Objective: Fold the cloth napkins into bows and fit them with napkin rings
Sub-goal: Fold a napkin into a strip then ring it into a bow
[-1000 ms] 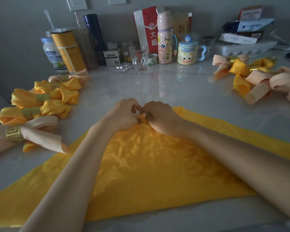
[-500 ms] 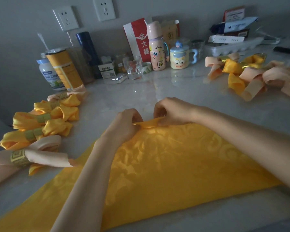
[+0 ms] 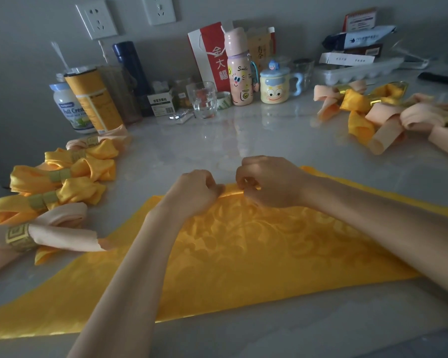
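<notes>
Right hand [image 3: 269,184] came closer to left hand [image 3: 194,191]; both pinch the rolled far edge of the napkin [image 3: 243,254], lying flat in front of the mug [image 3: 274,86]. Cloth seems light, soft, slippery: hold the roll itself

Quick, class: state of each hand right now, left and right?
Left hand: closed, pinching the far edge of the yellow napkin.
Right hand: closed, pinching the same edge.

Left hand [image 3: 194,193], right hand [image 3: 270,184] side by side, fingers [image 3: 243,177] curled on napkin [image 3: 243,254]
</notes>
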